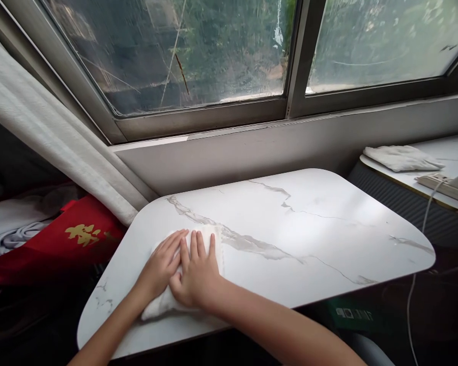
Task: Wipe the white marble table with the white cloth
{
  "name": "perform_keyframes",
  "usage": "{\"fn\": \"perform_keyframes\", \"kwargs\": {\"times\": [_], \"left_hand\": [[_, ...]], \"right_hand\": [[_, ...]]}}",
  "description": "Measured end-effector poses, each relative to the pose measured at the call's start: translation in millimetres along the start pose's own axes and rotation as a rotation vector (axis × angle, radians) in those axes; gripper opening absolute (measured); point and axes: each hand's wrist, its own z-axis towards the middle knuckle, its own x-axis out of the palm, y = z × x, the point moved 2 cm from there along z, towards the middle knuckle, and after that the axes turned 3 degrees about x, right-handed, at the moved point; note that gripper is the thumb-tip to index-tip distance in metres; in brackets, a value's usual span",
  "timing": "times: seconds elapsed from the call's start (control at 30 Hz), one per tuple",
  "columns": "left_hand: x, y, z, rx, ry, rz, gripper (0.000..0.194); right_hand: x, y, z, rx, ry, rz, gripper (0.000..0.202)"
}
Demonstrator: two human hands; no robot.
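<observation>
daylight from the window point(175, 56); soft glare on the tabletop point(320, 218), dark lower corners.

A white, grey-veined tabletop point(320, 239) with rounded corners carries a white cloth point(164, 304) under both hands point(187, 269).

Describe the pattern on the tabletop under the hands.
The tabletop is white with grey-brown, marble-like veins, seen best in the head view.
</observation>
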Motion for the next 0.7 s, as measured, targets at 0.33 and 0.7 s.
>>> {"fn": "perform_keyframes", "kwargs": {"times": [0.33,0.7], "left_hand": [[-6.5,74,91,-0.073,-0.022,-0.076,0.054],[-8.7,118,144,-0.063,-0.026,-0.098,0.053]], "right_hand": [[15,-26,116,-0.002,-0.284,-0.091,0.06],[10,-34,186,0.0,-0.276,-0.105,0.057]]}}
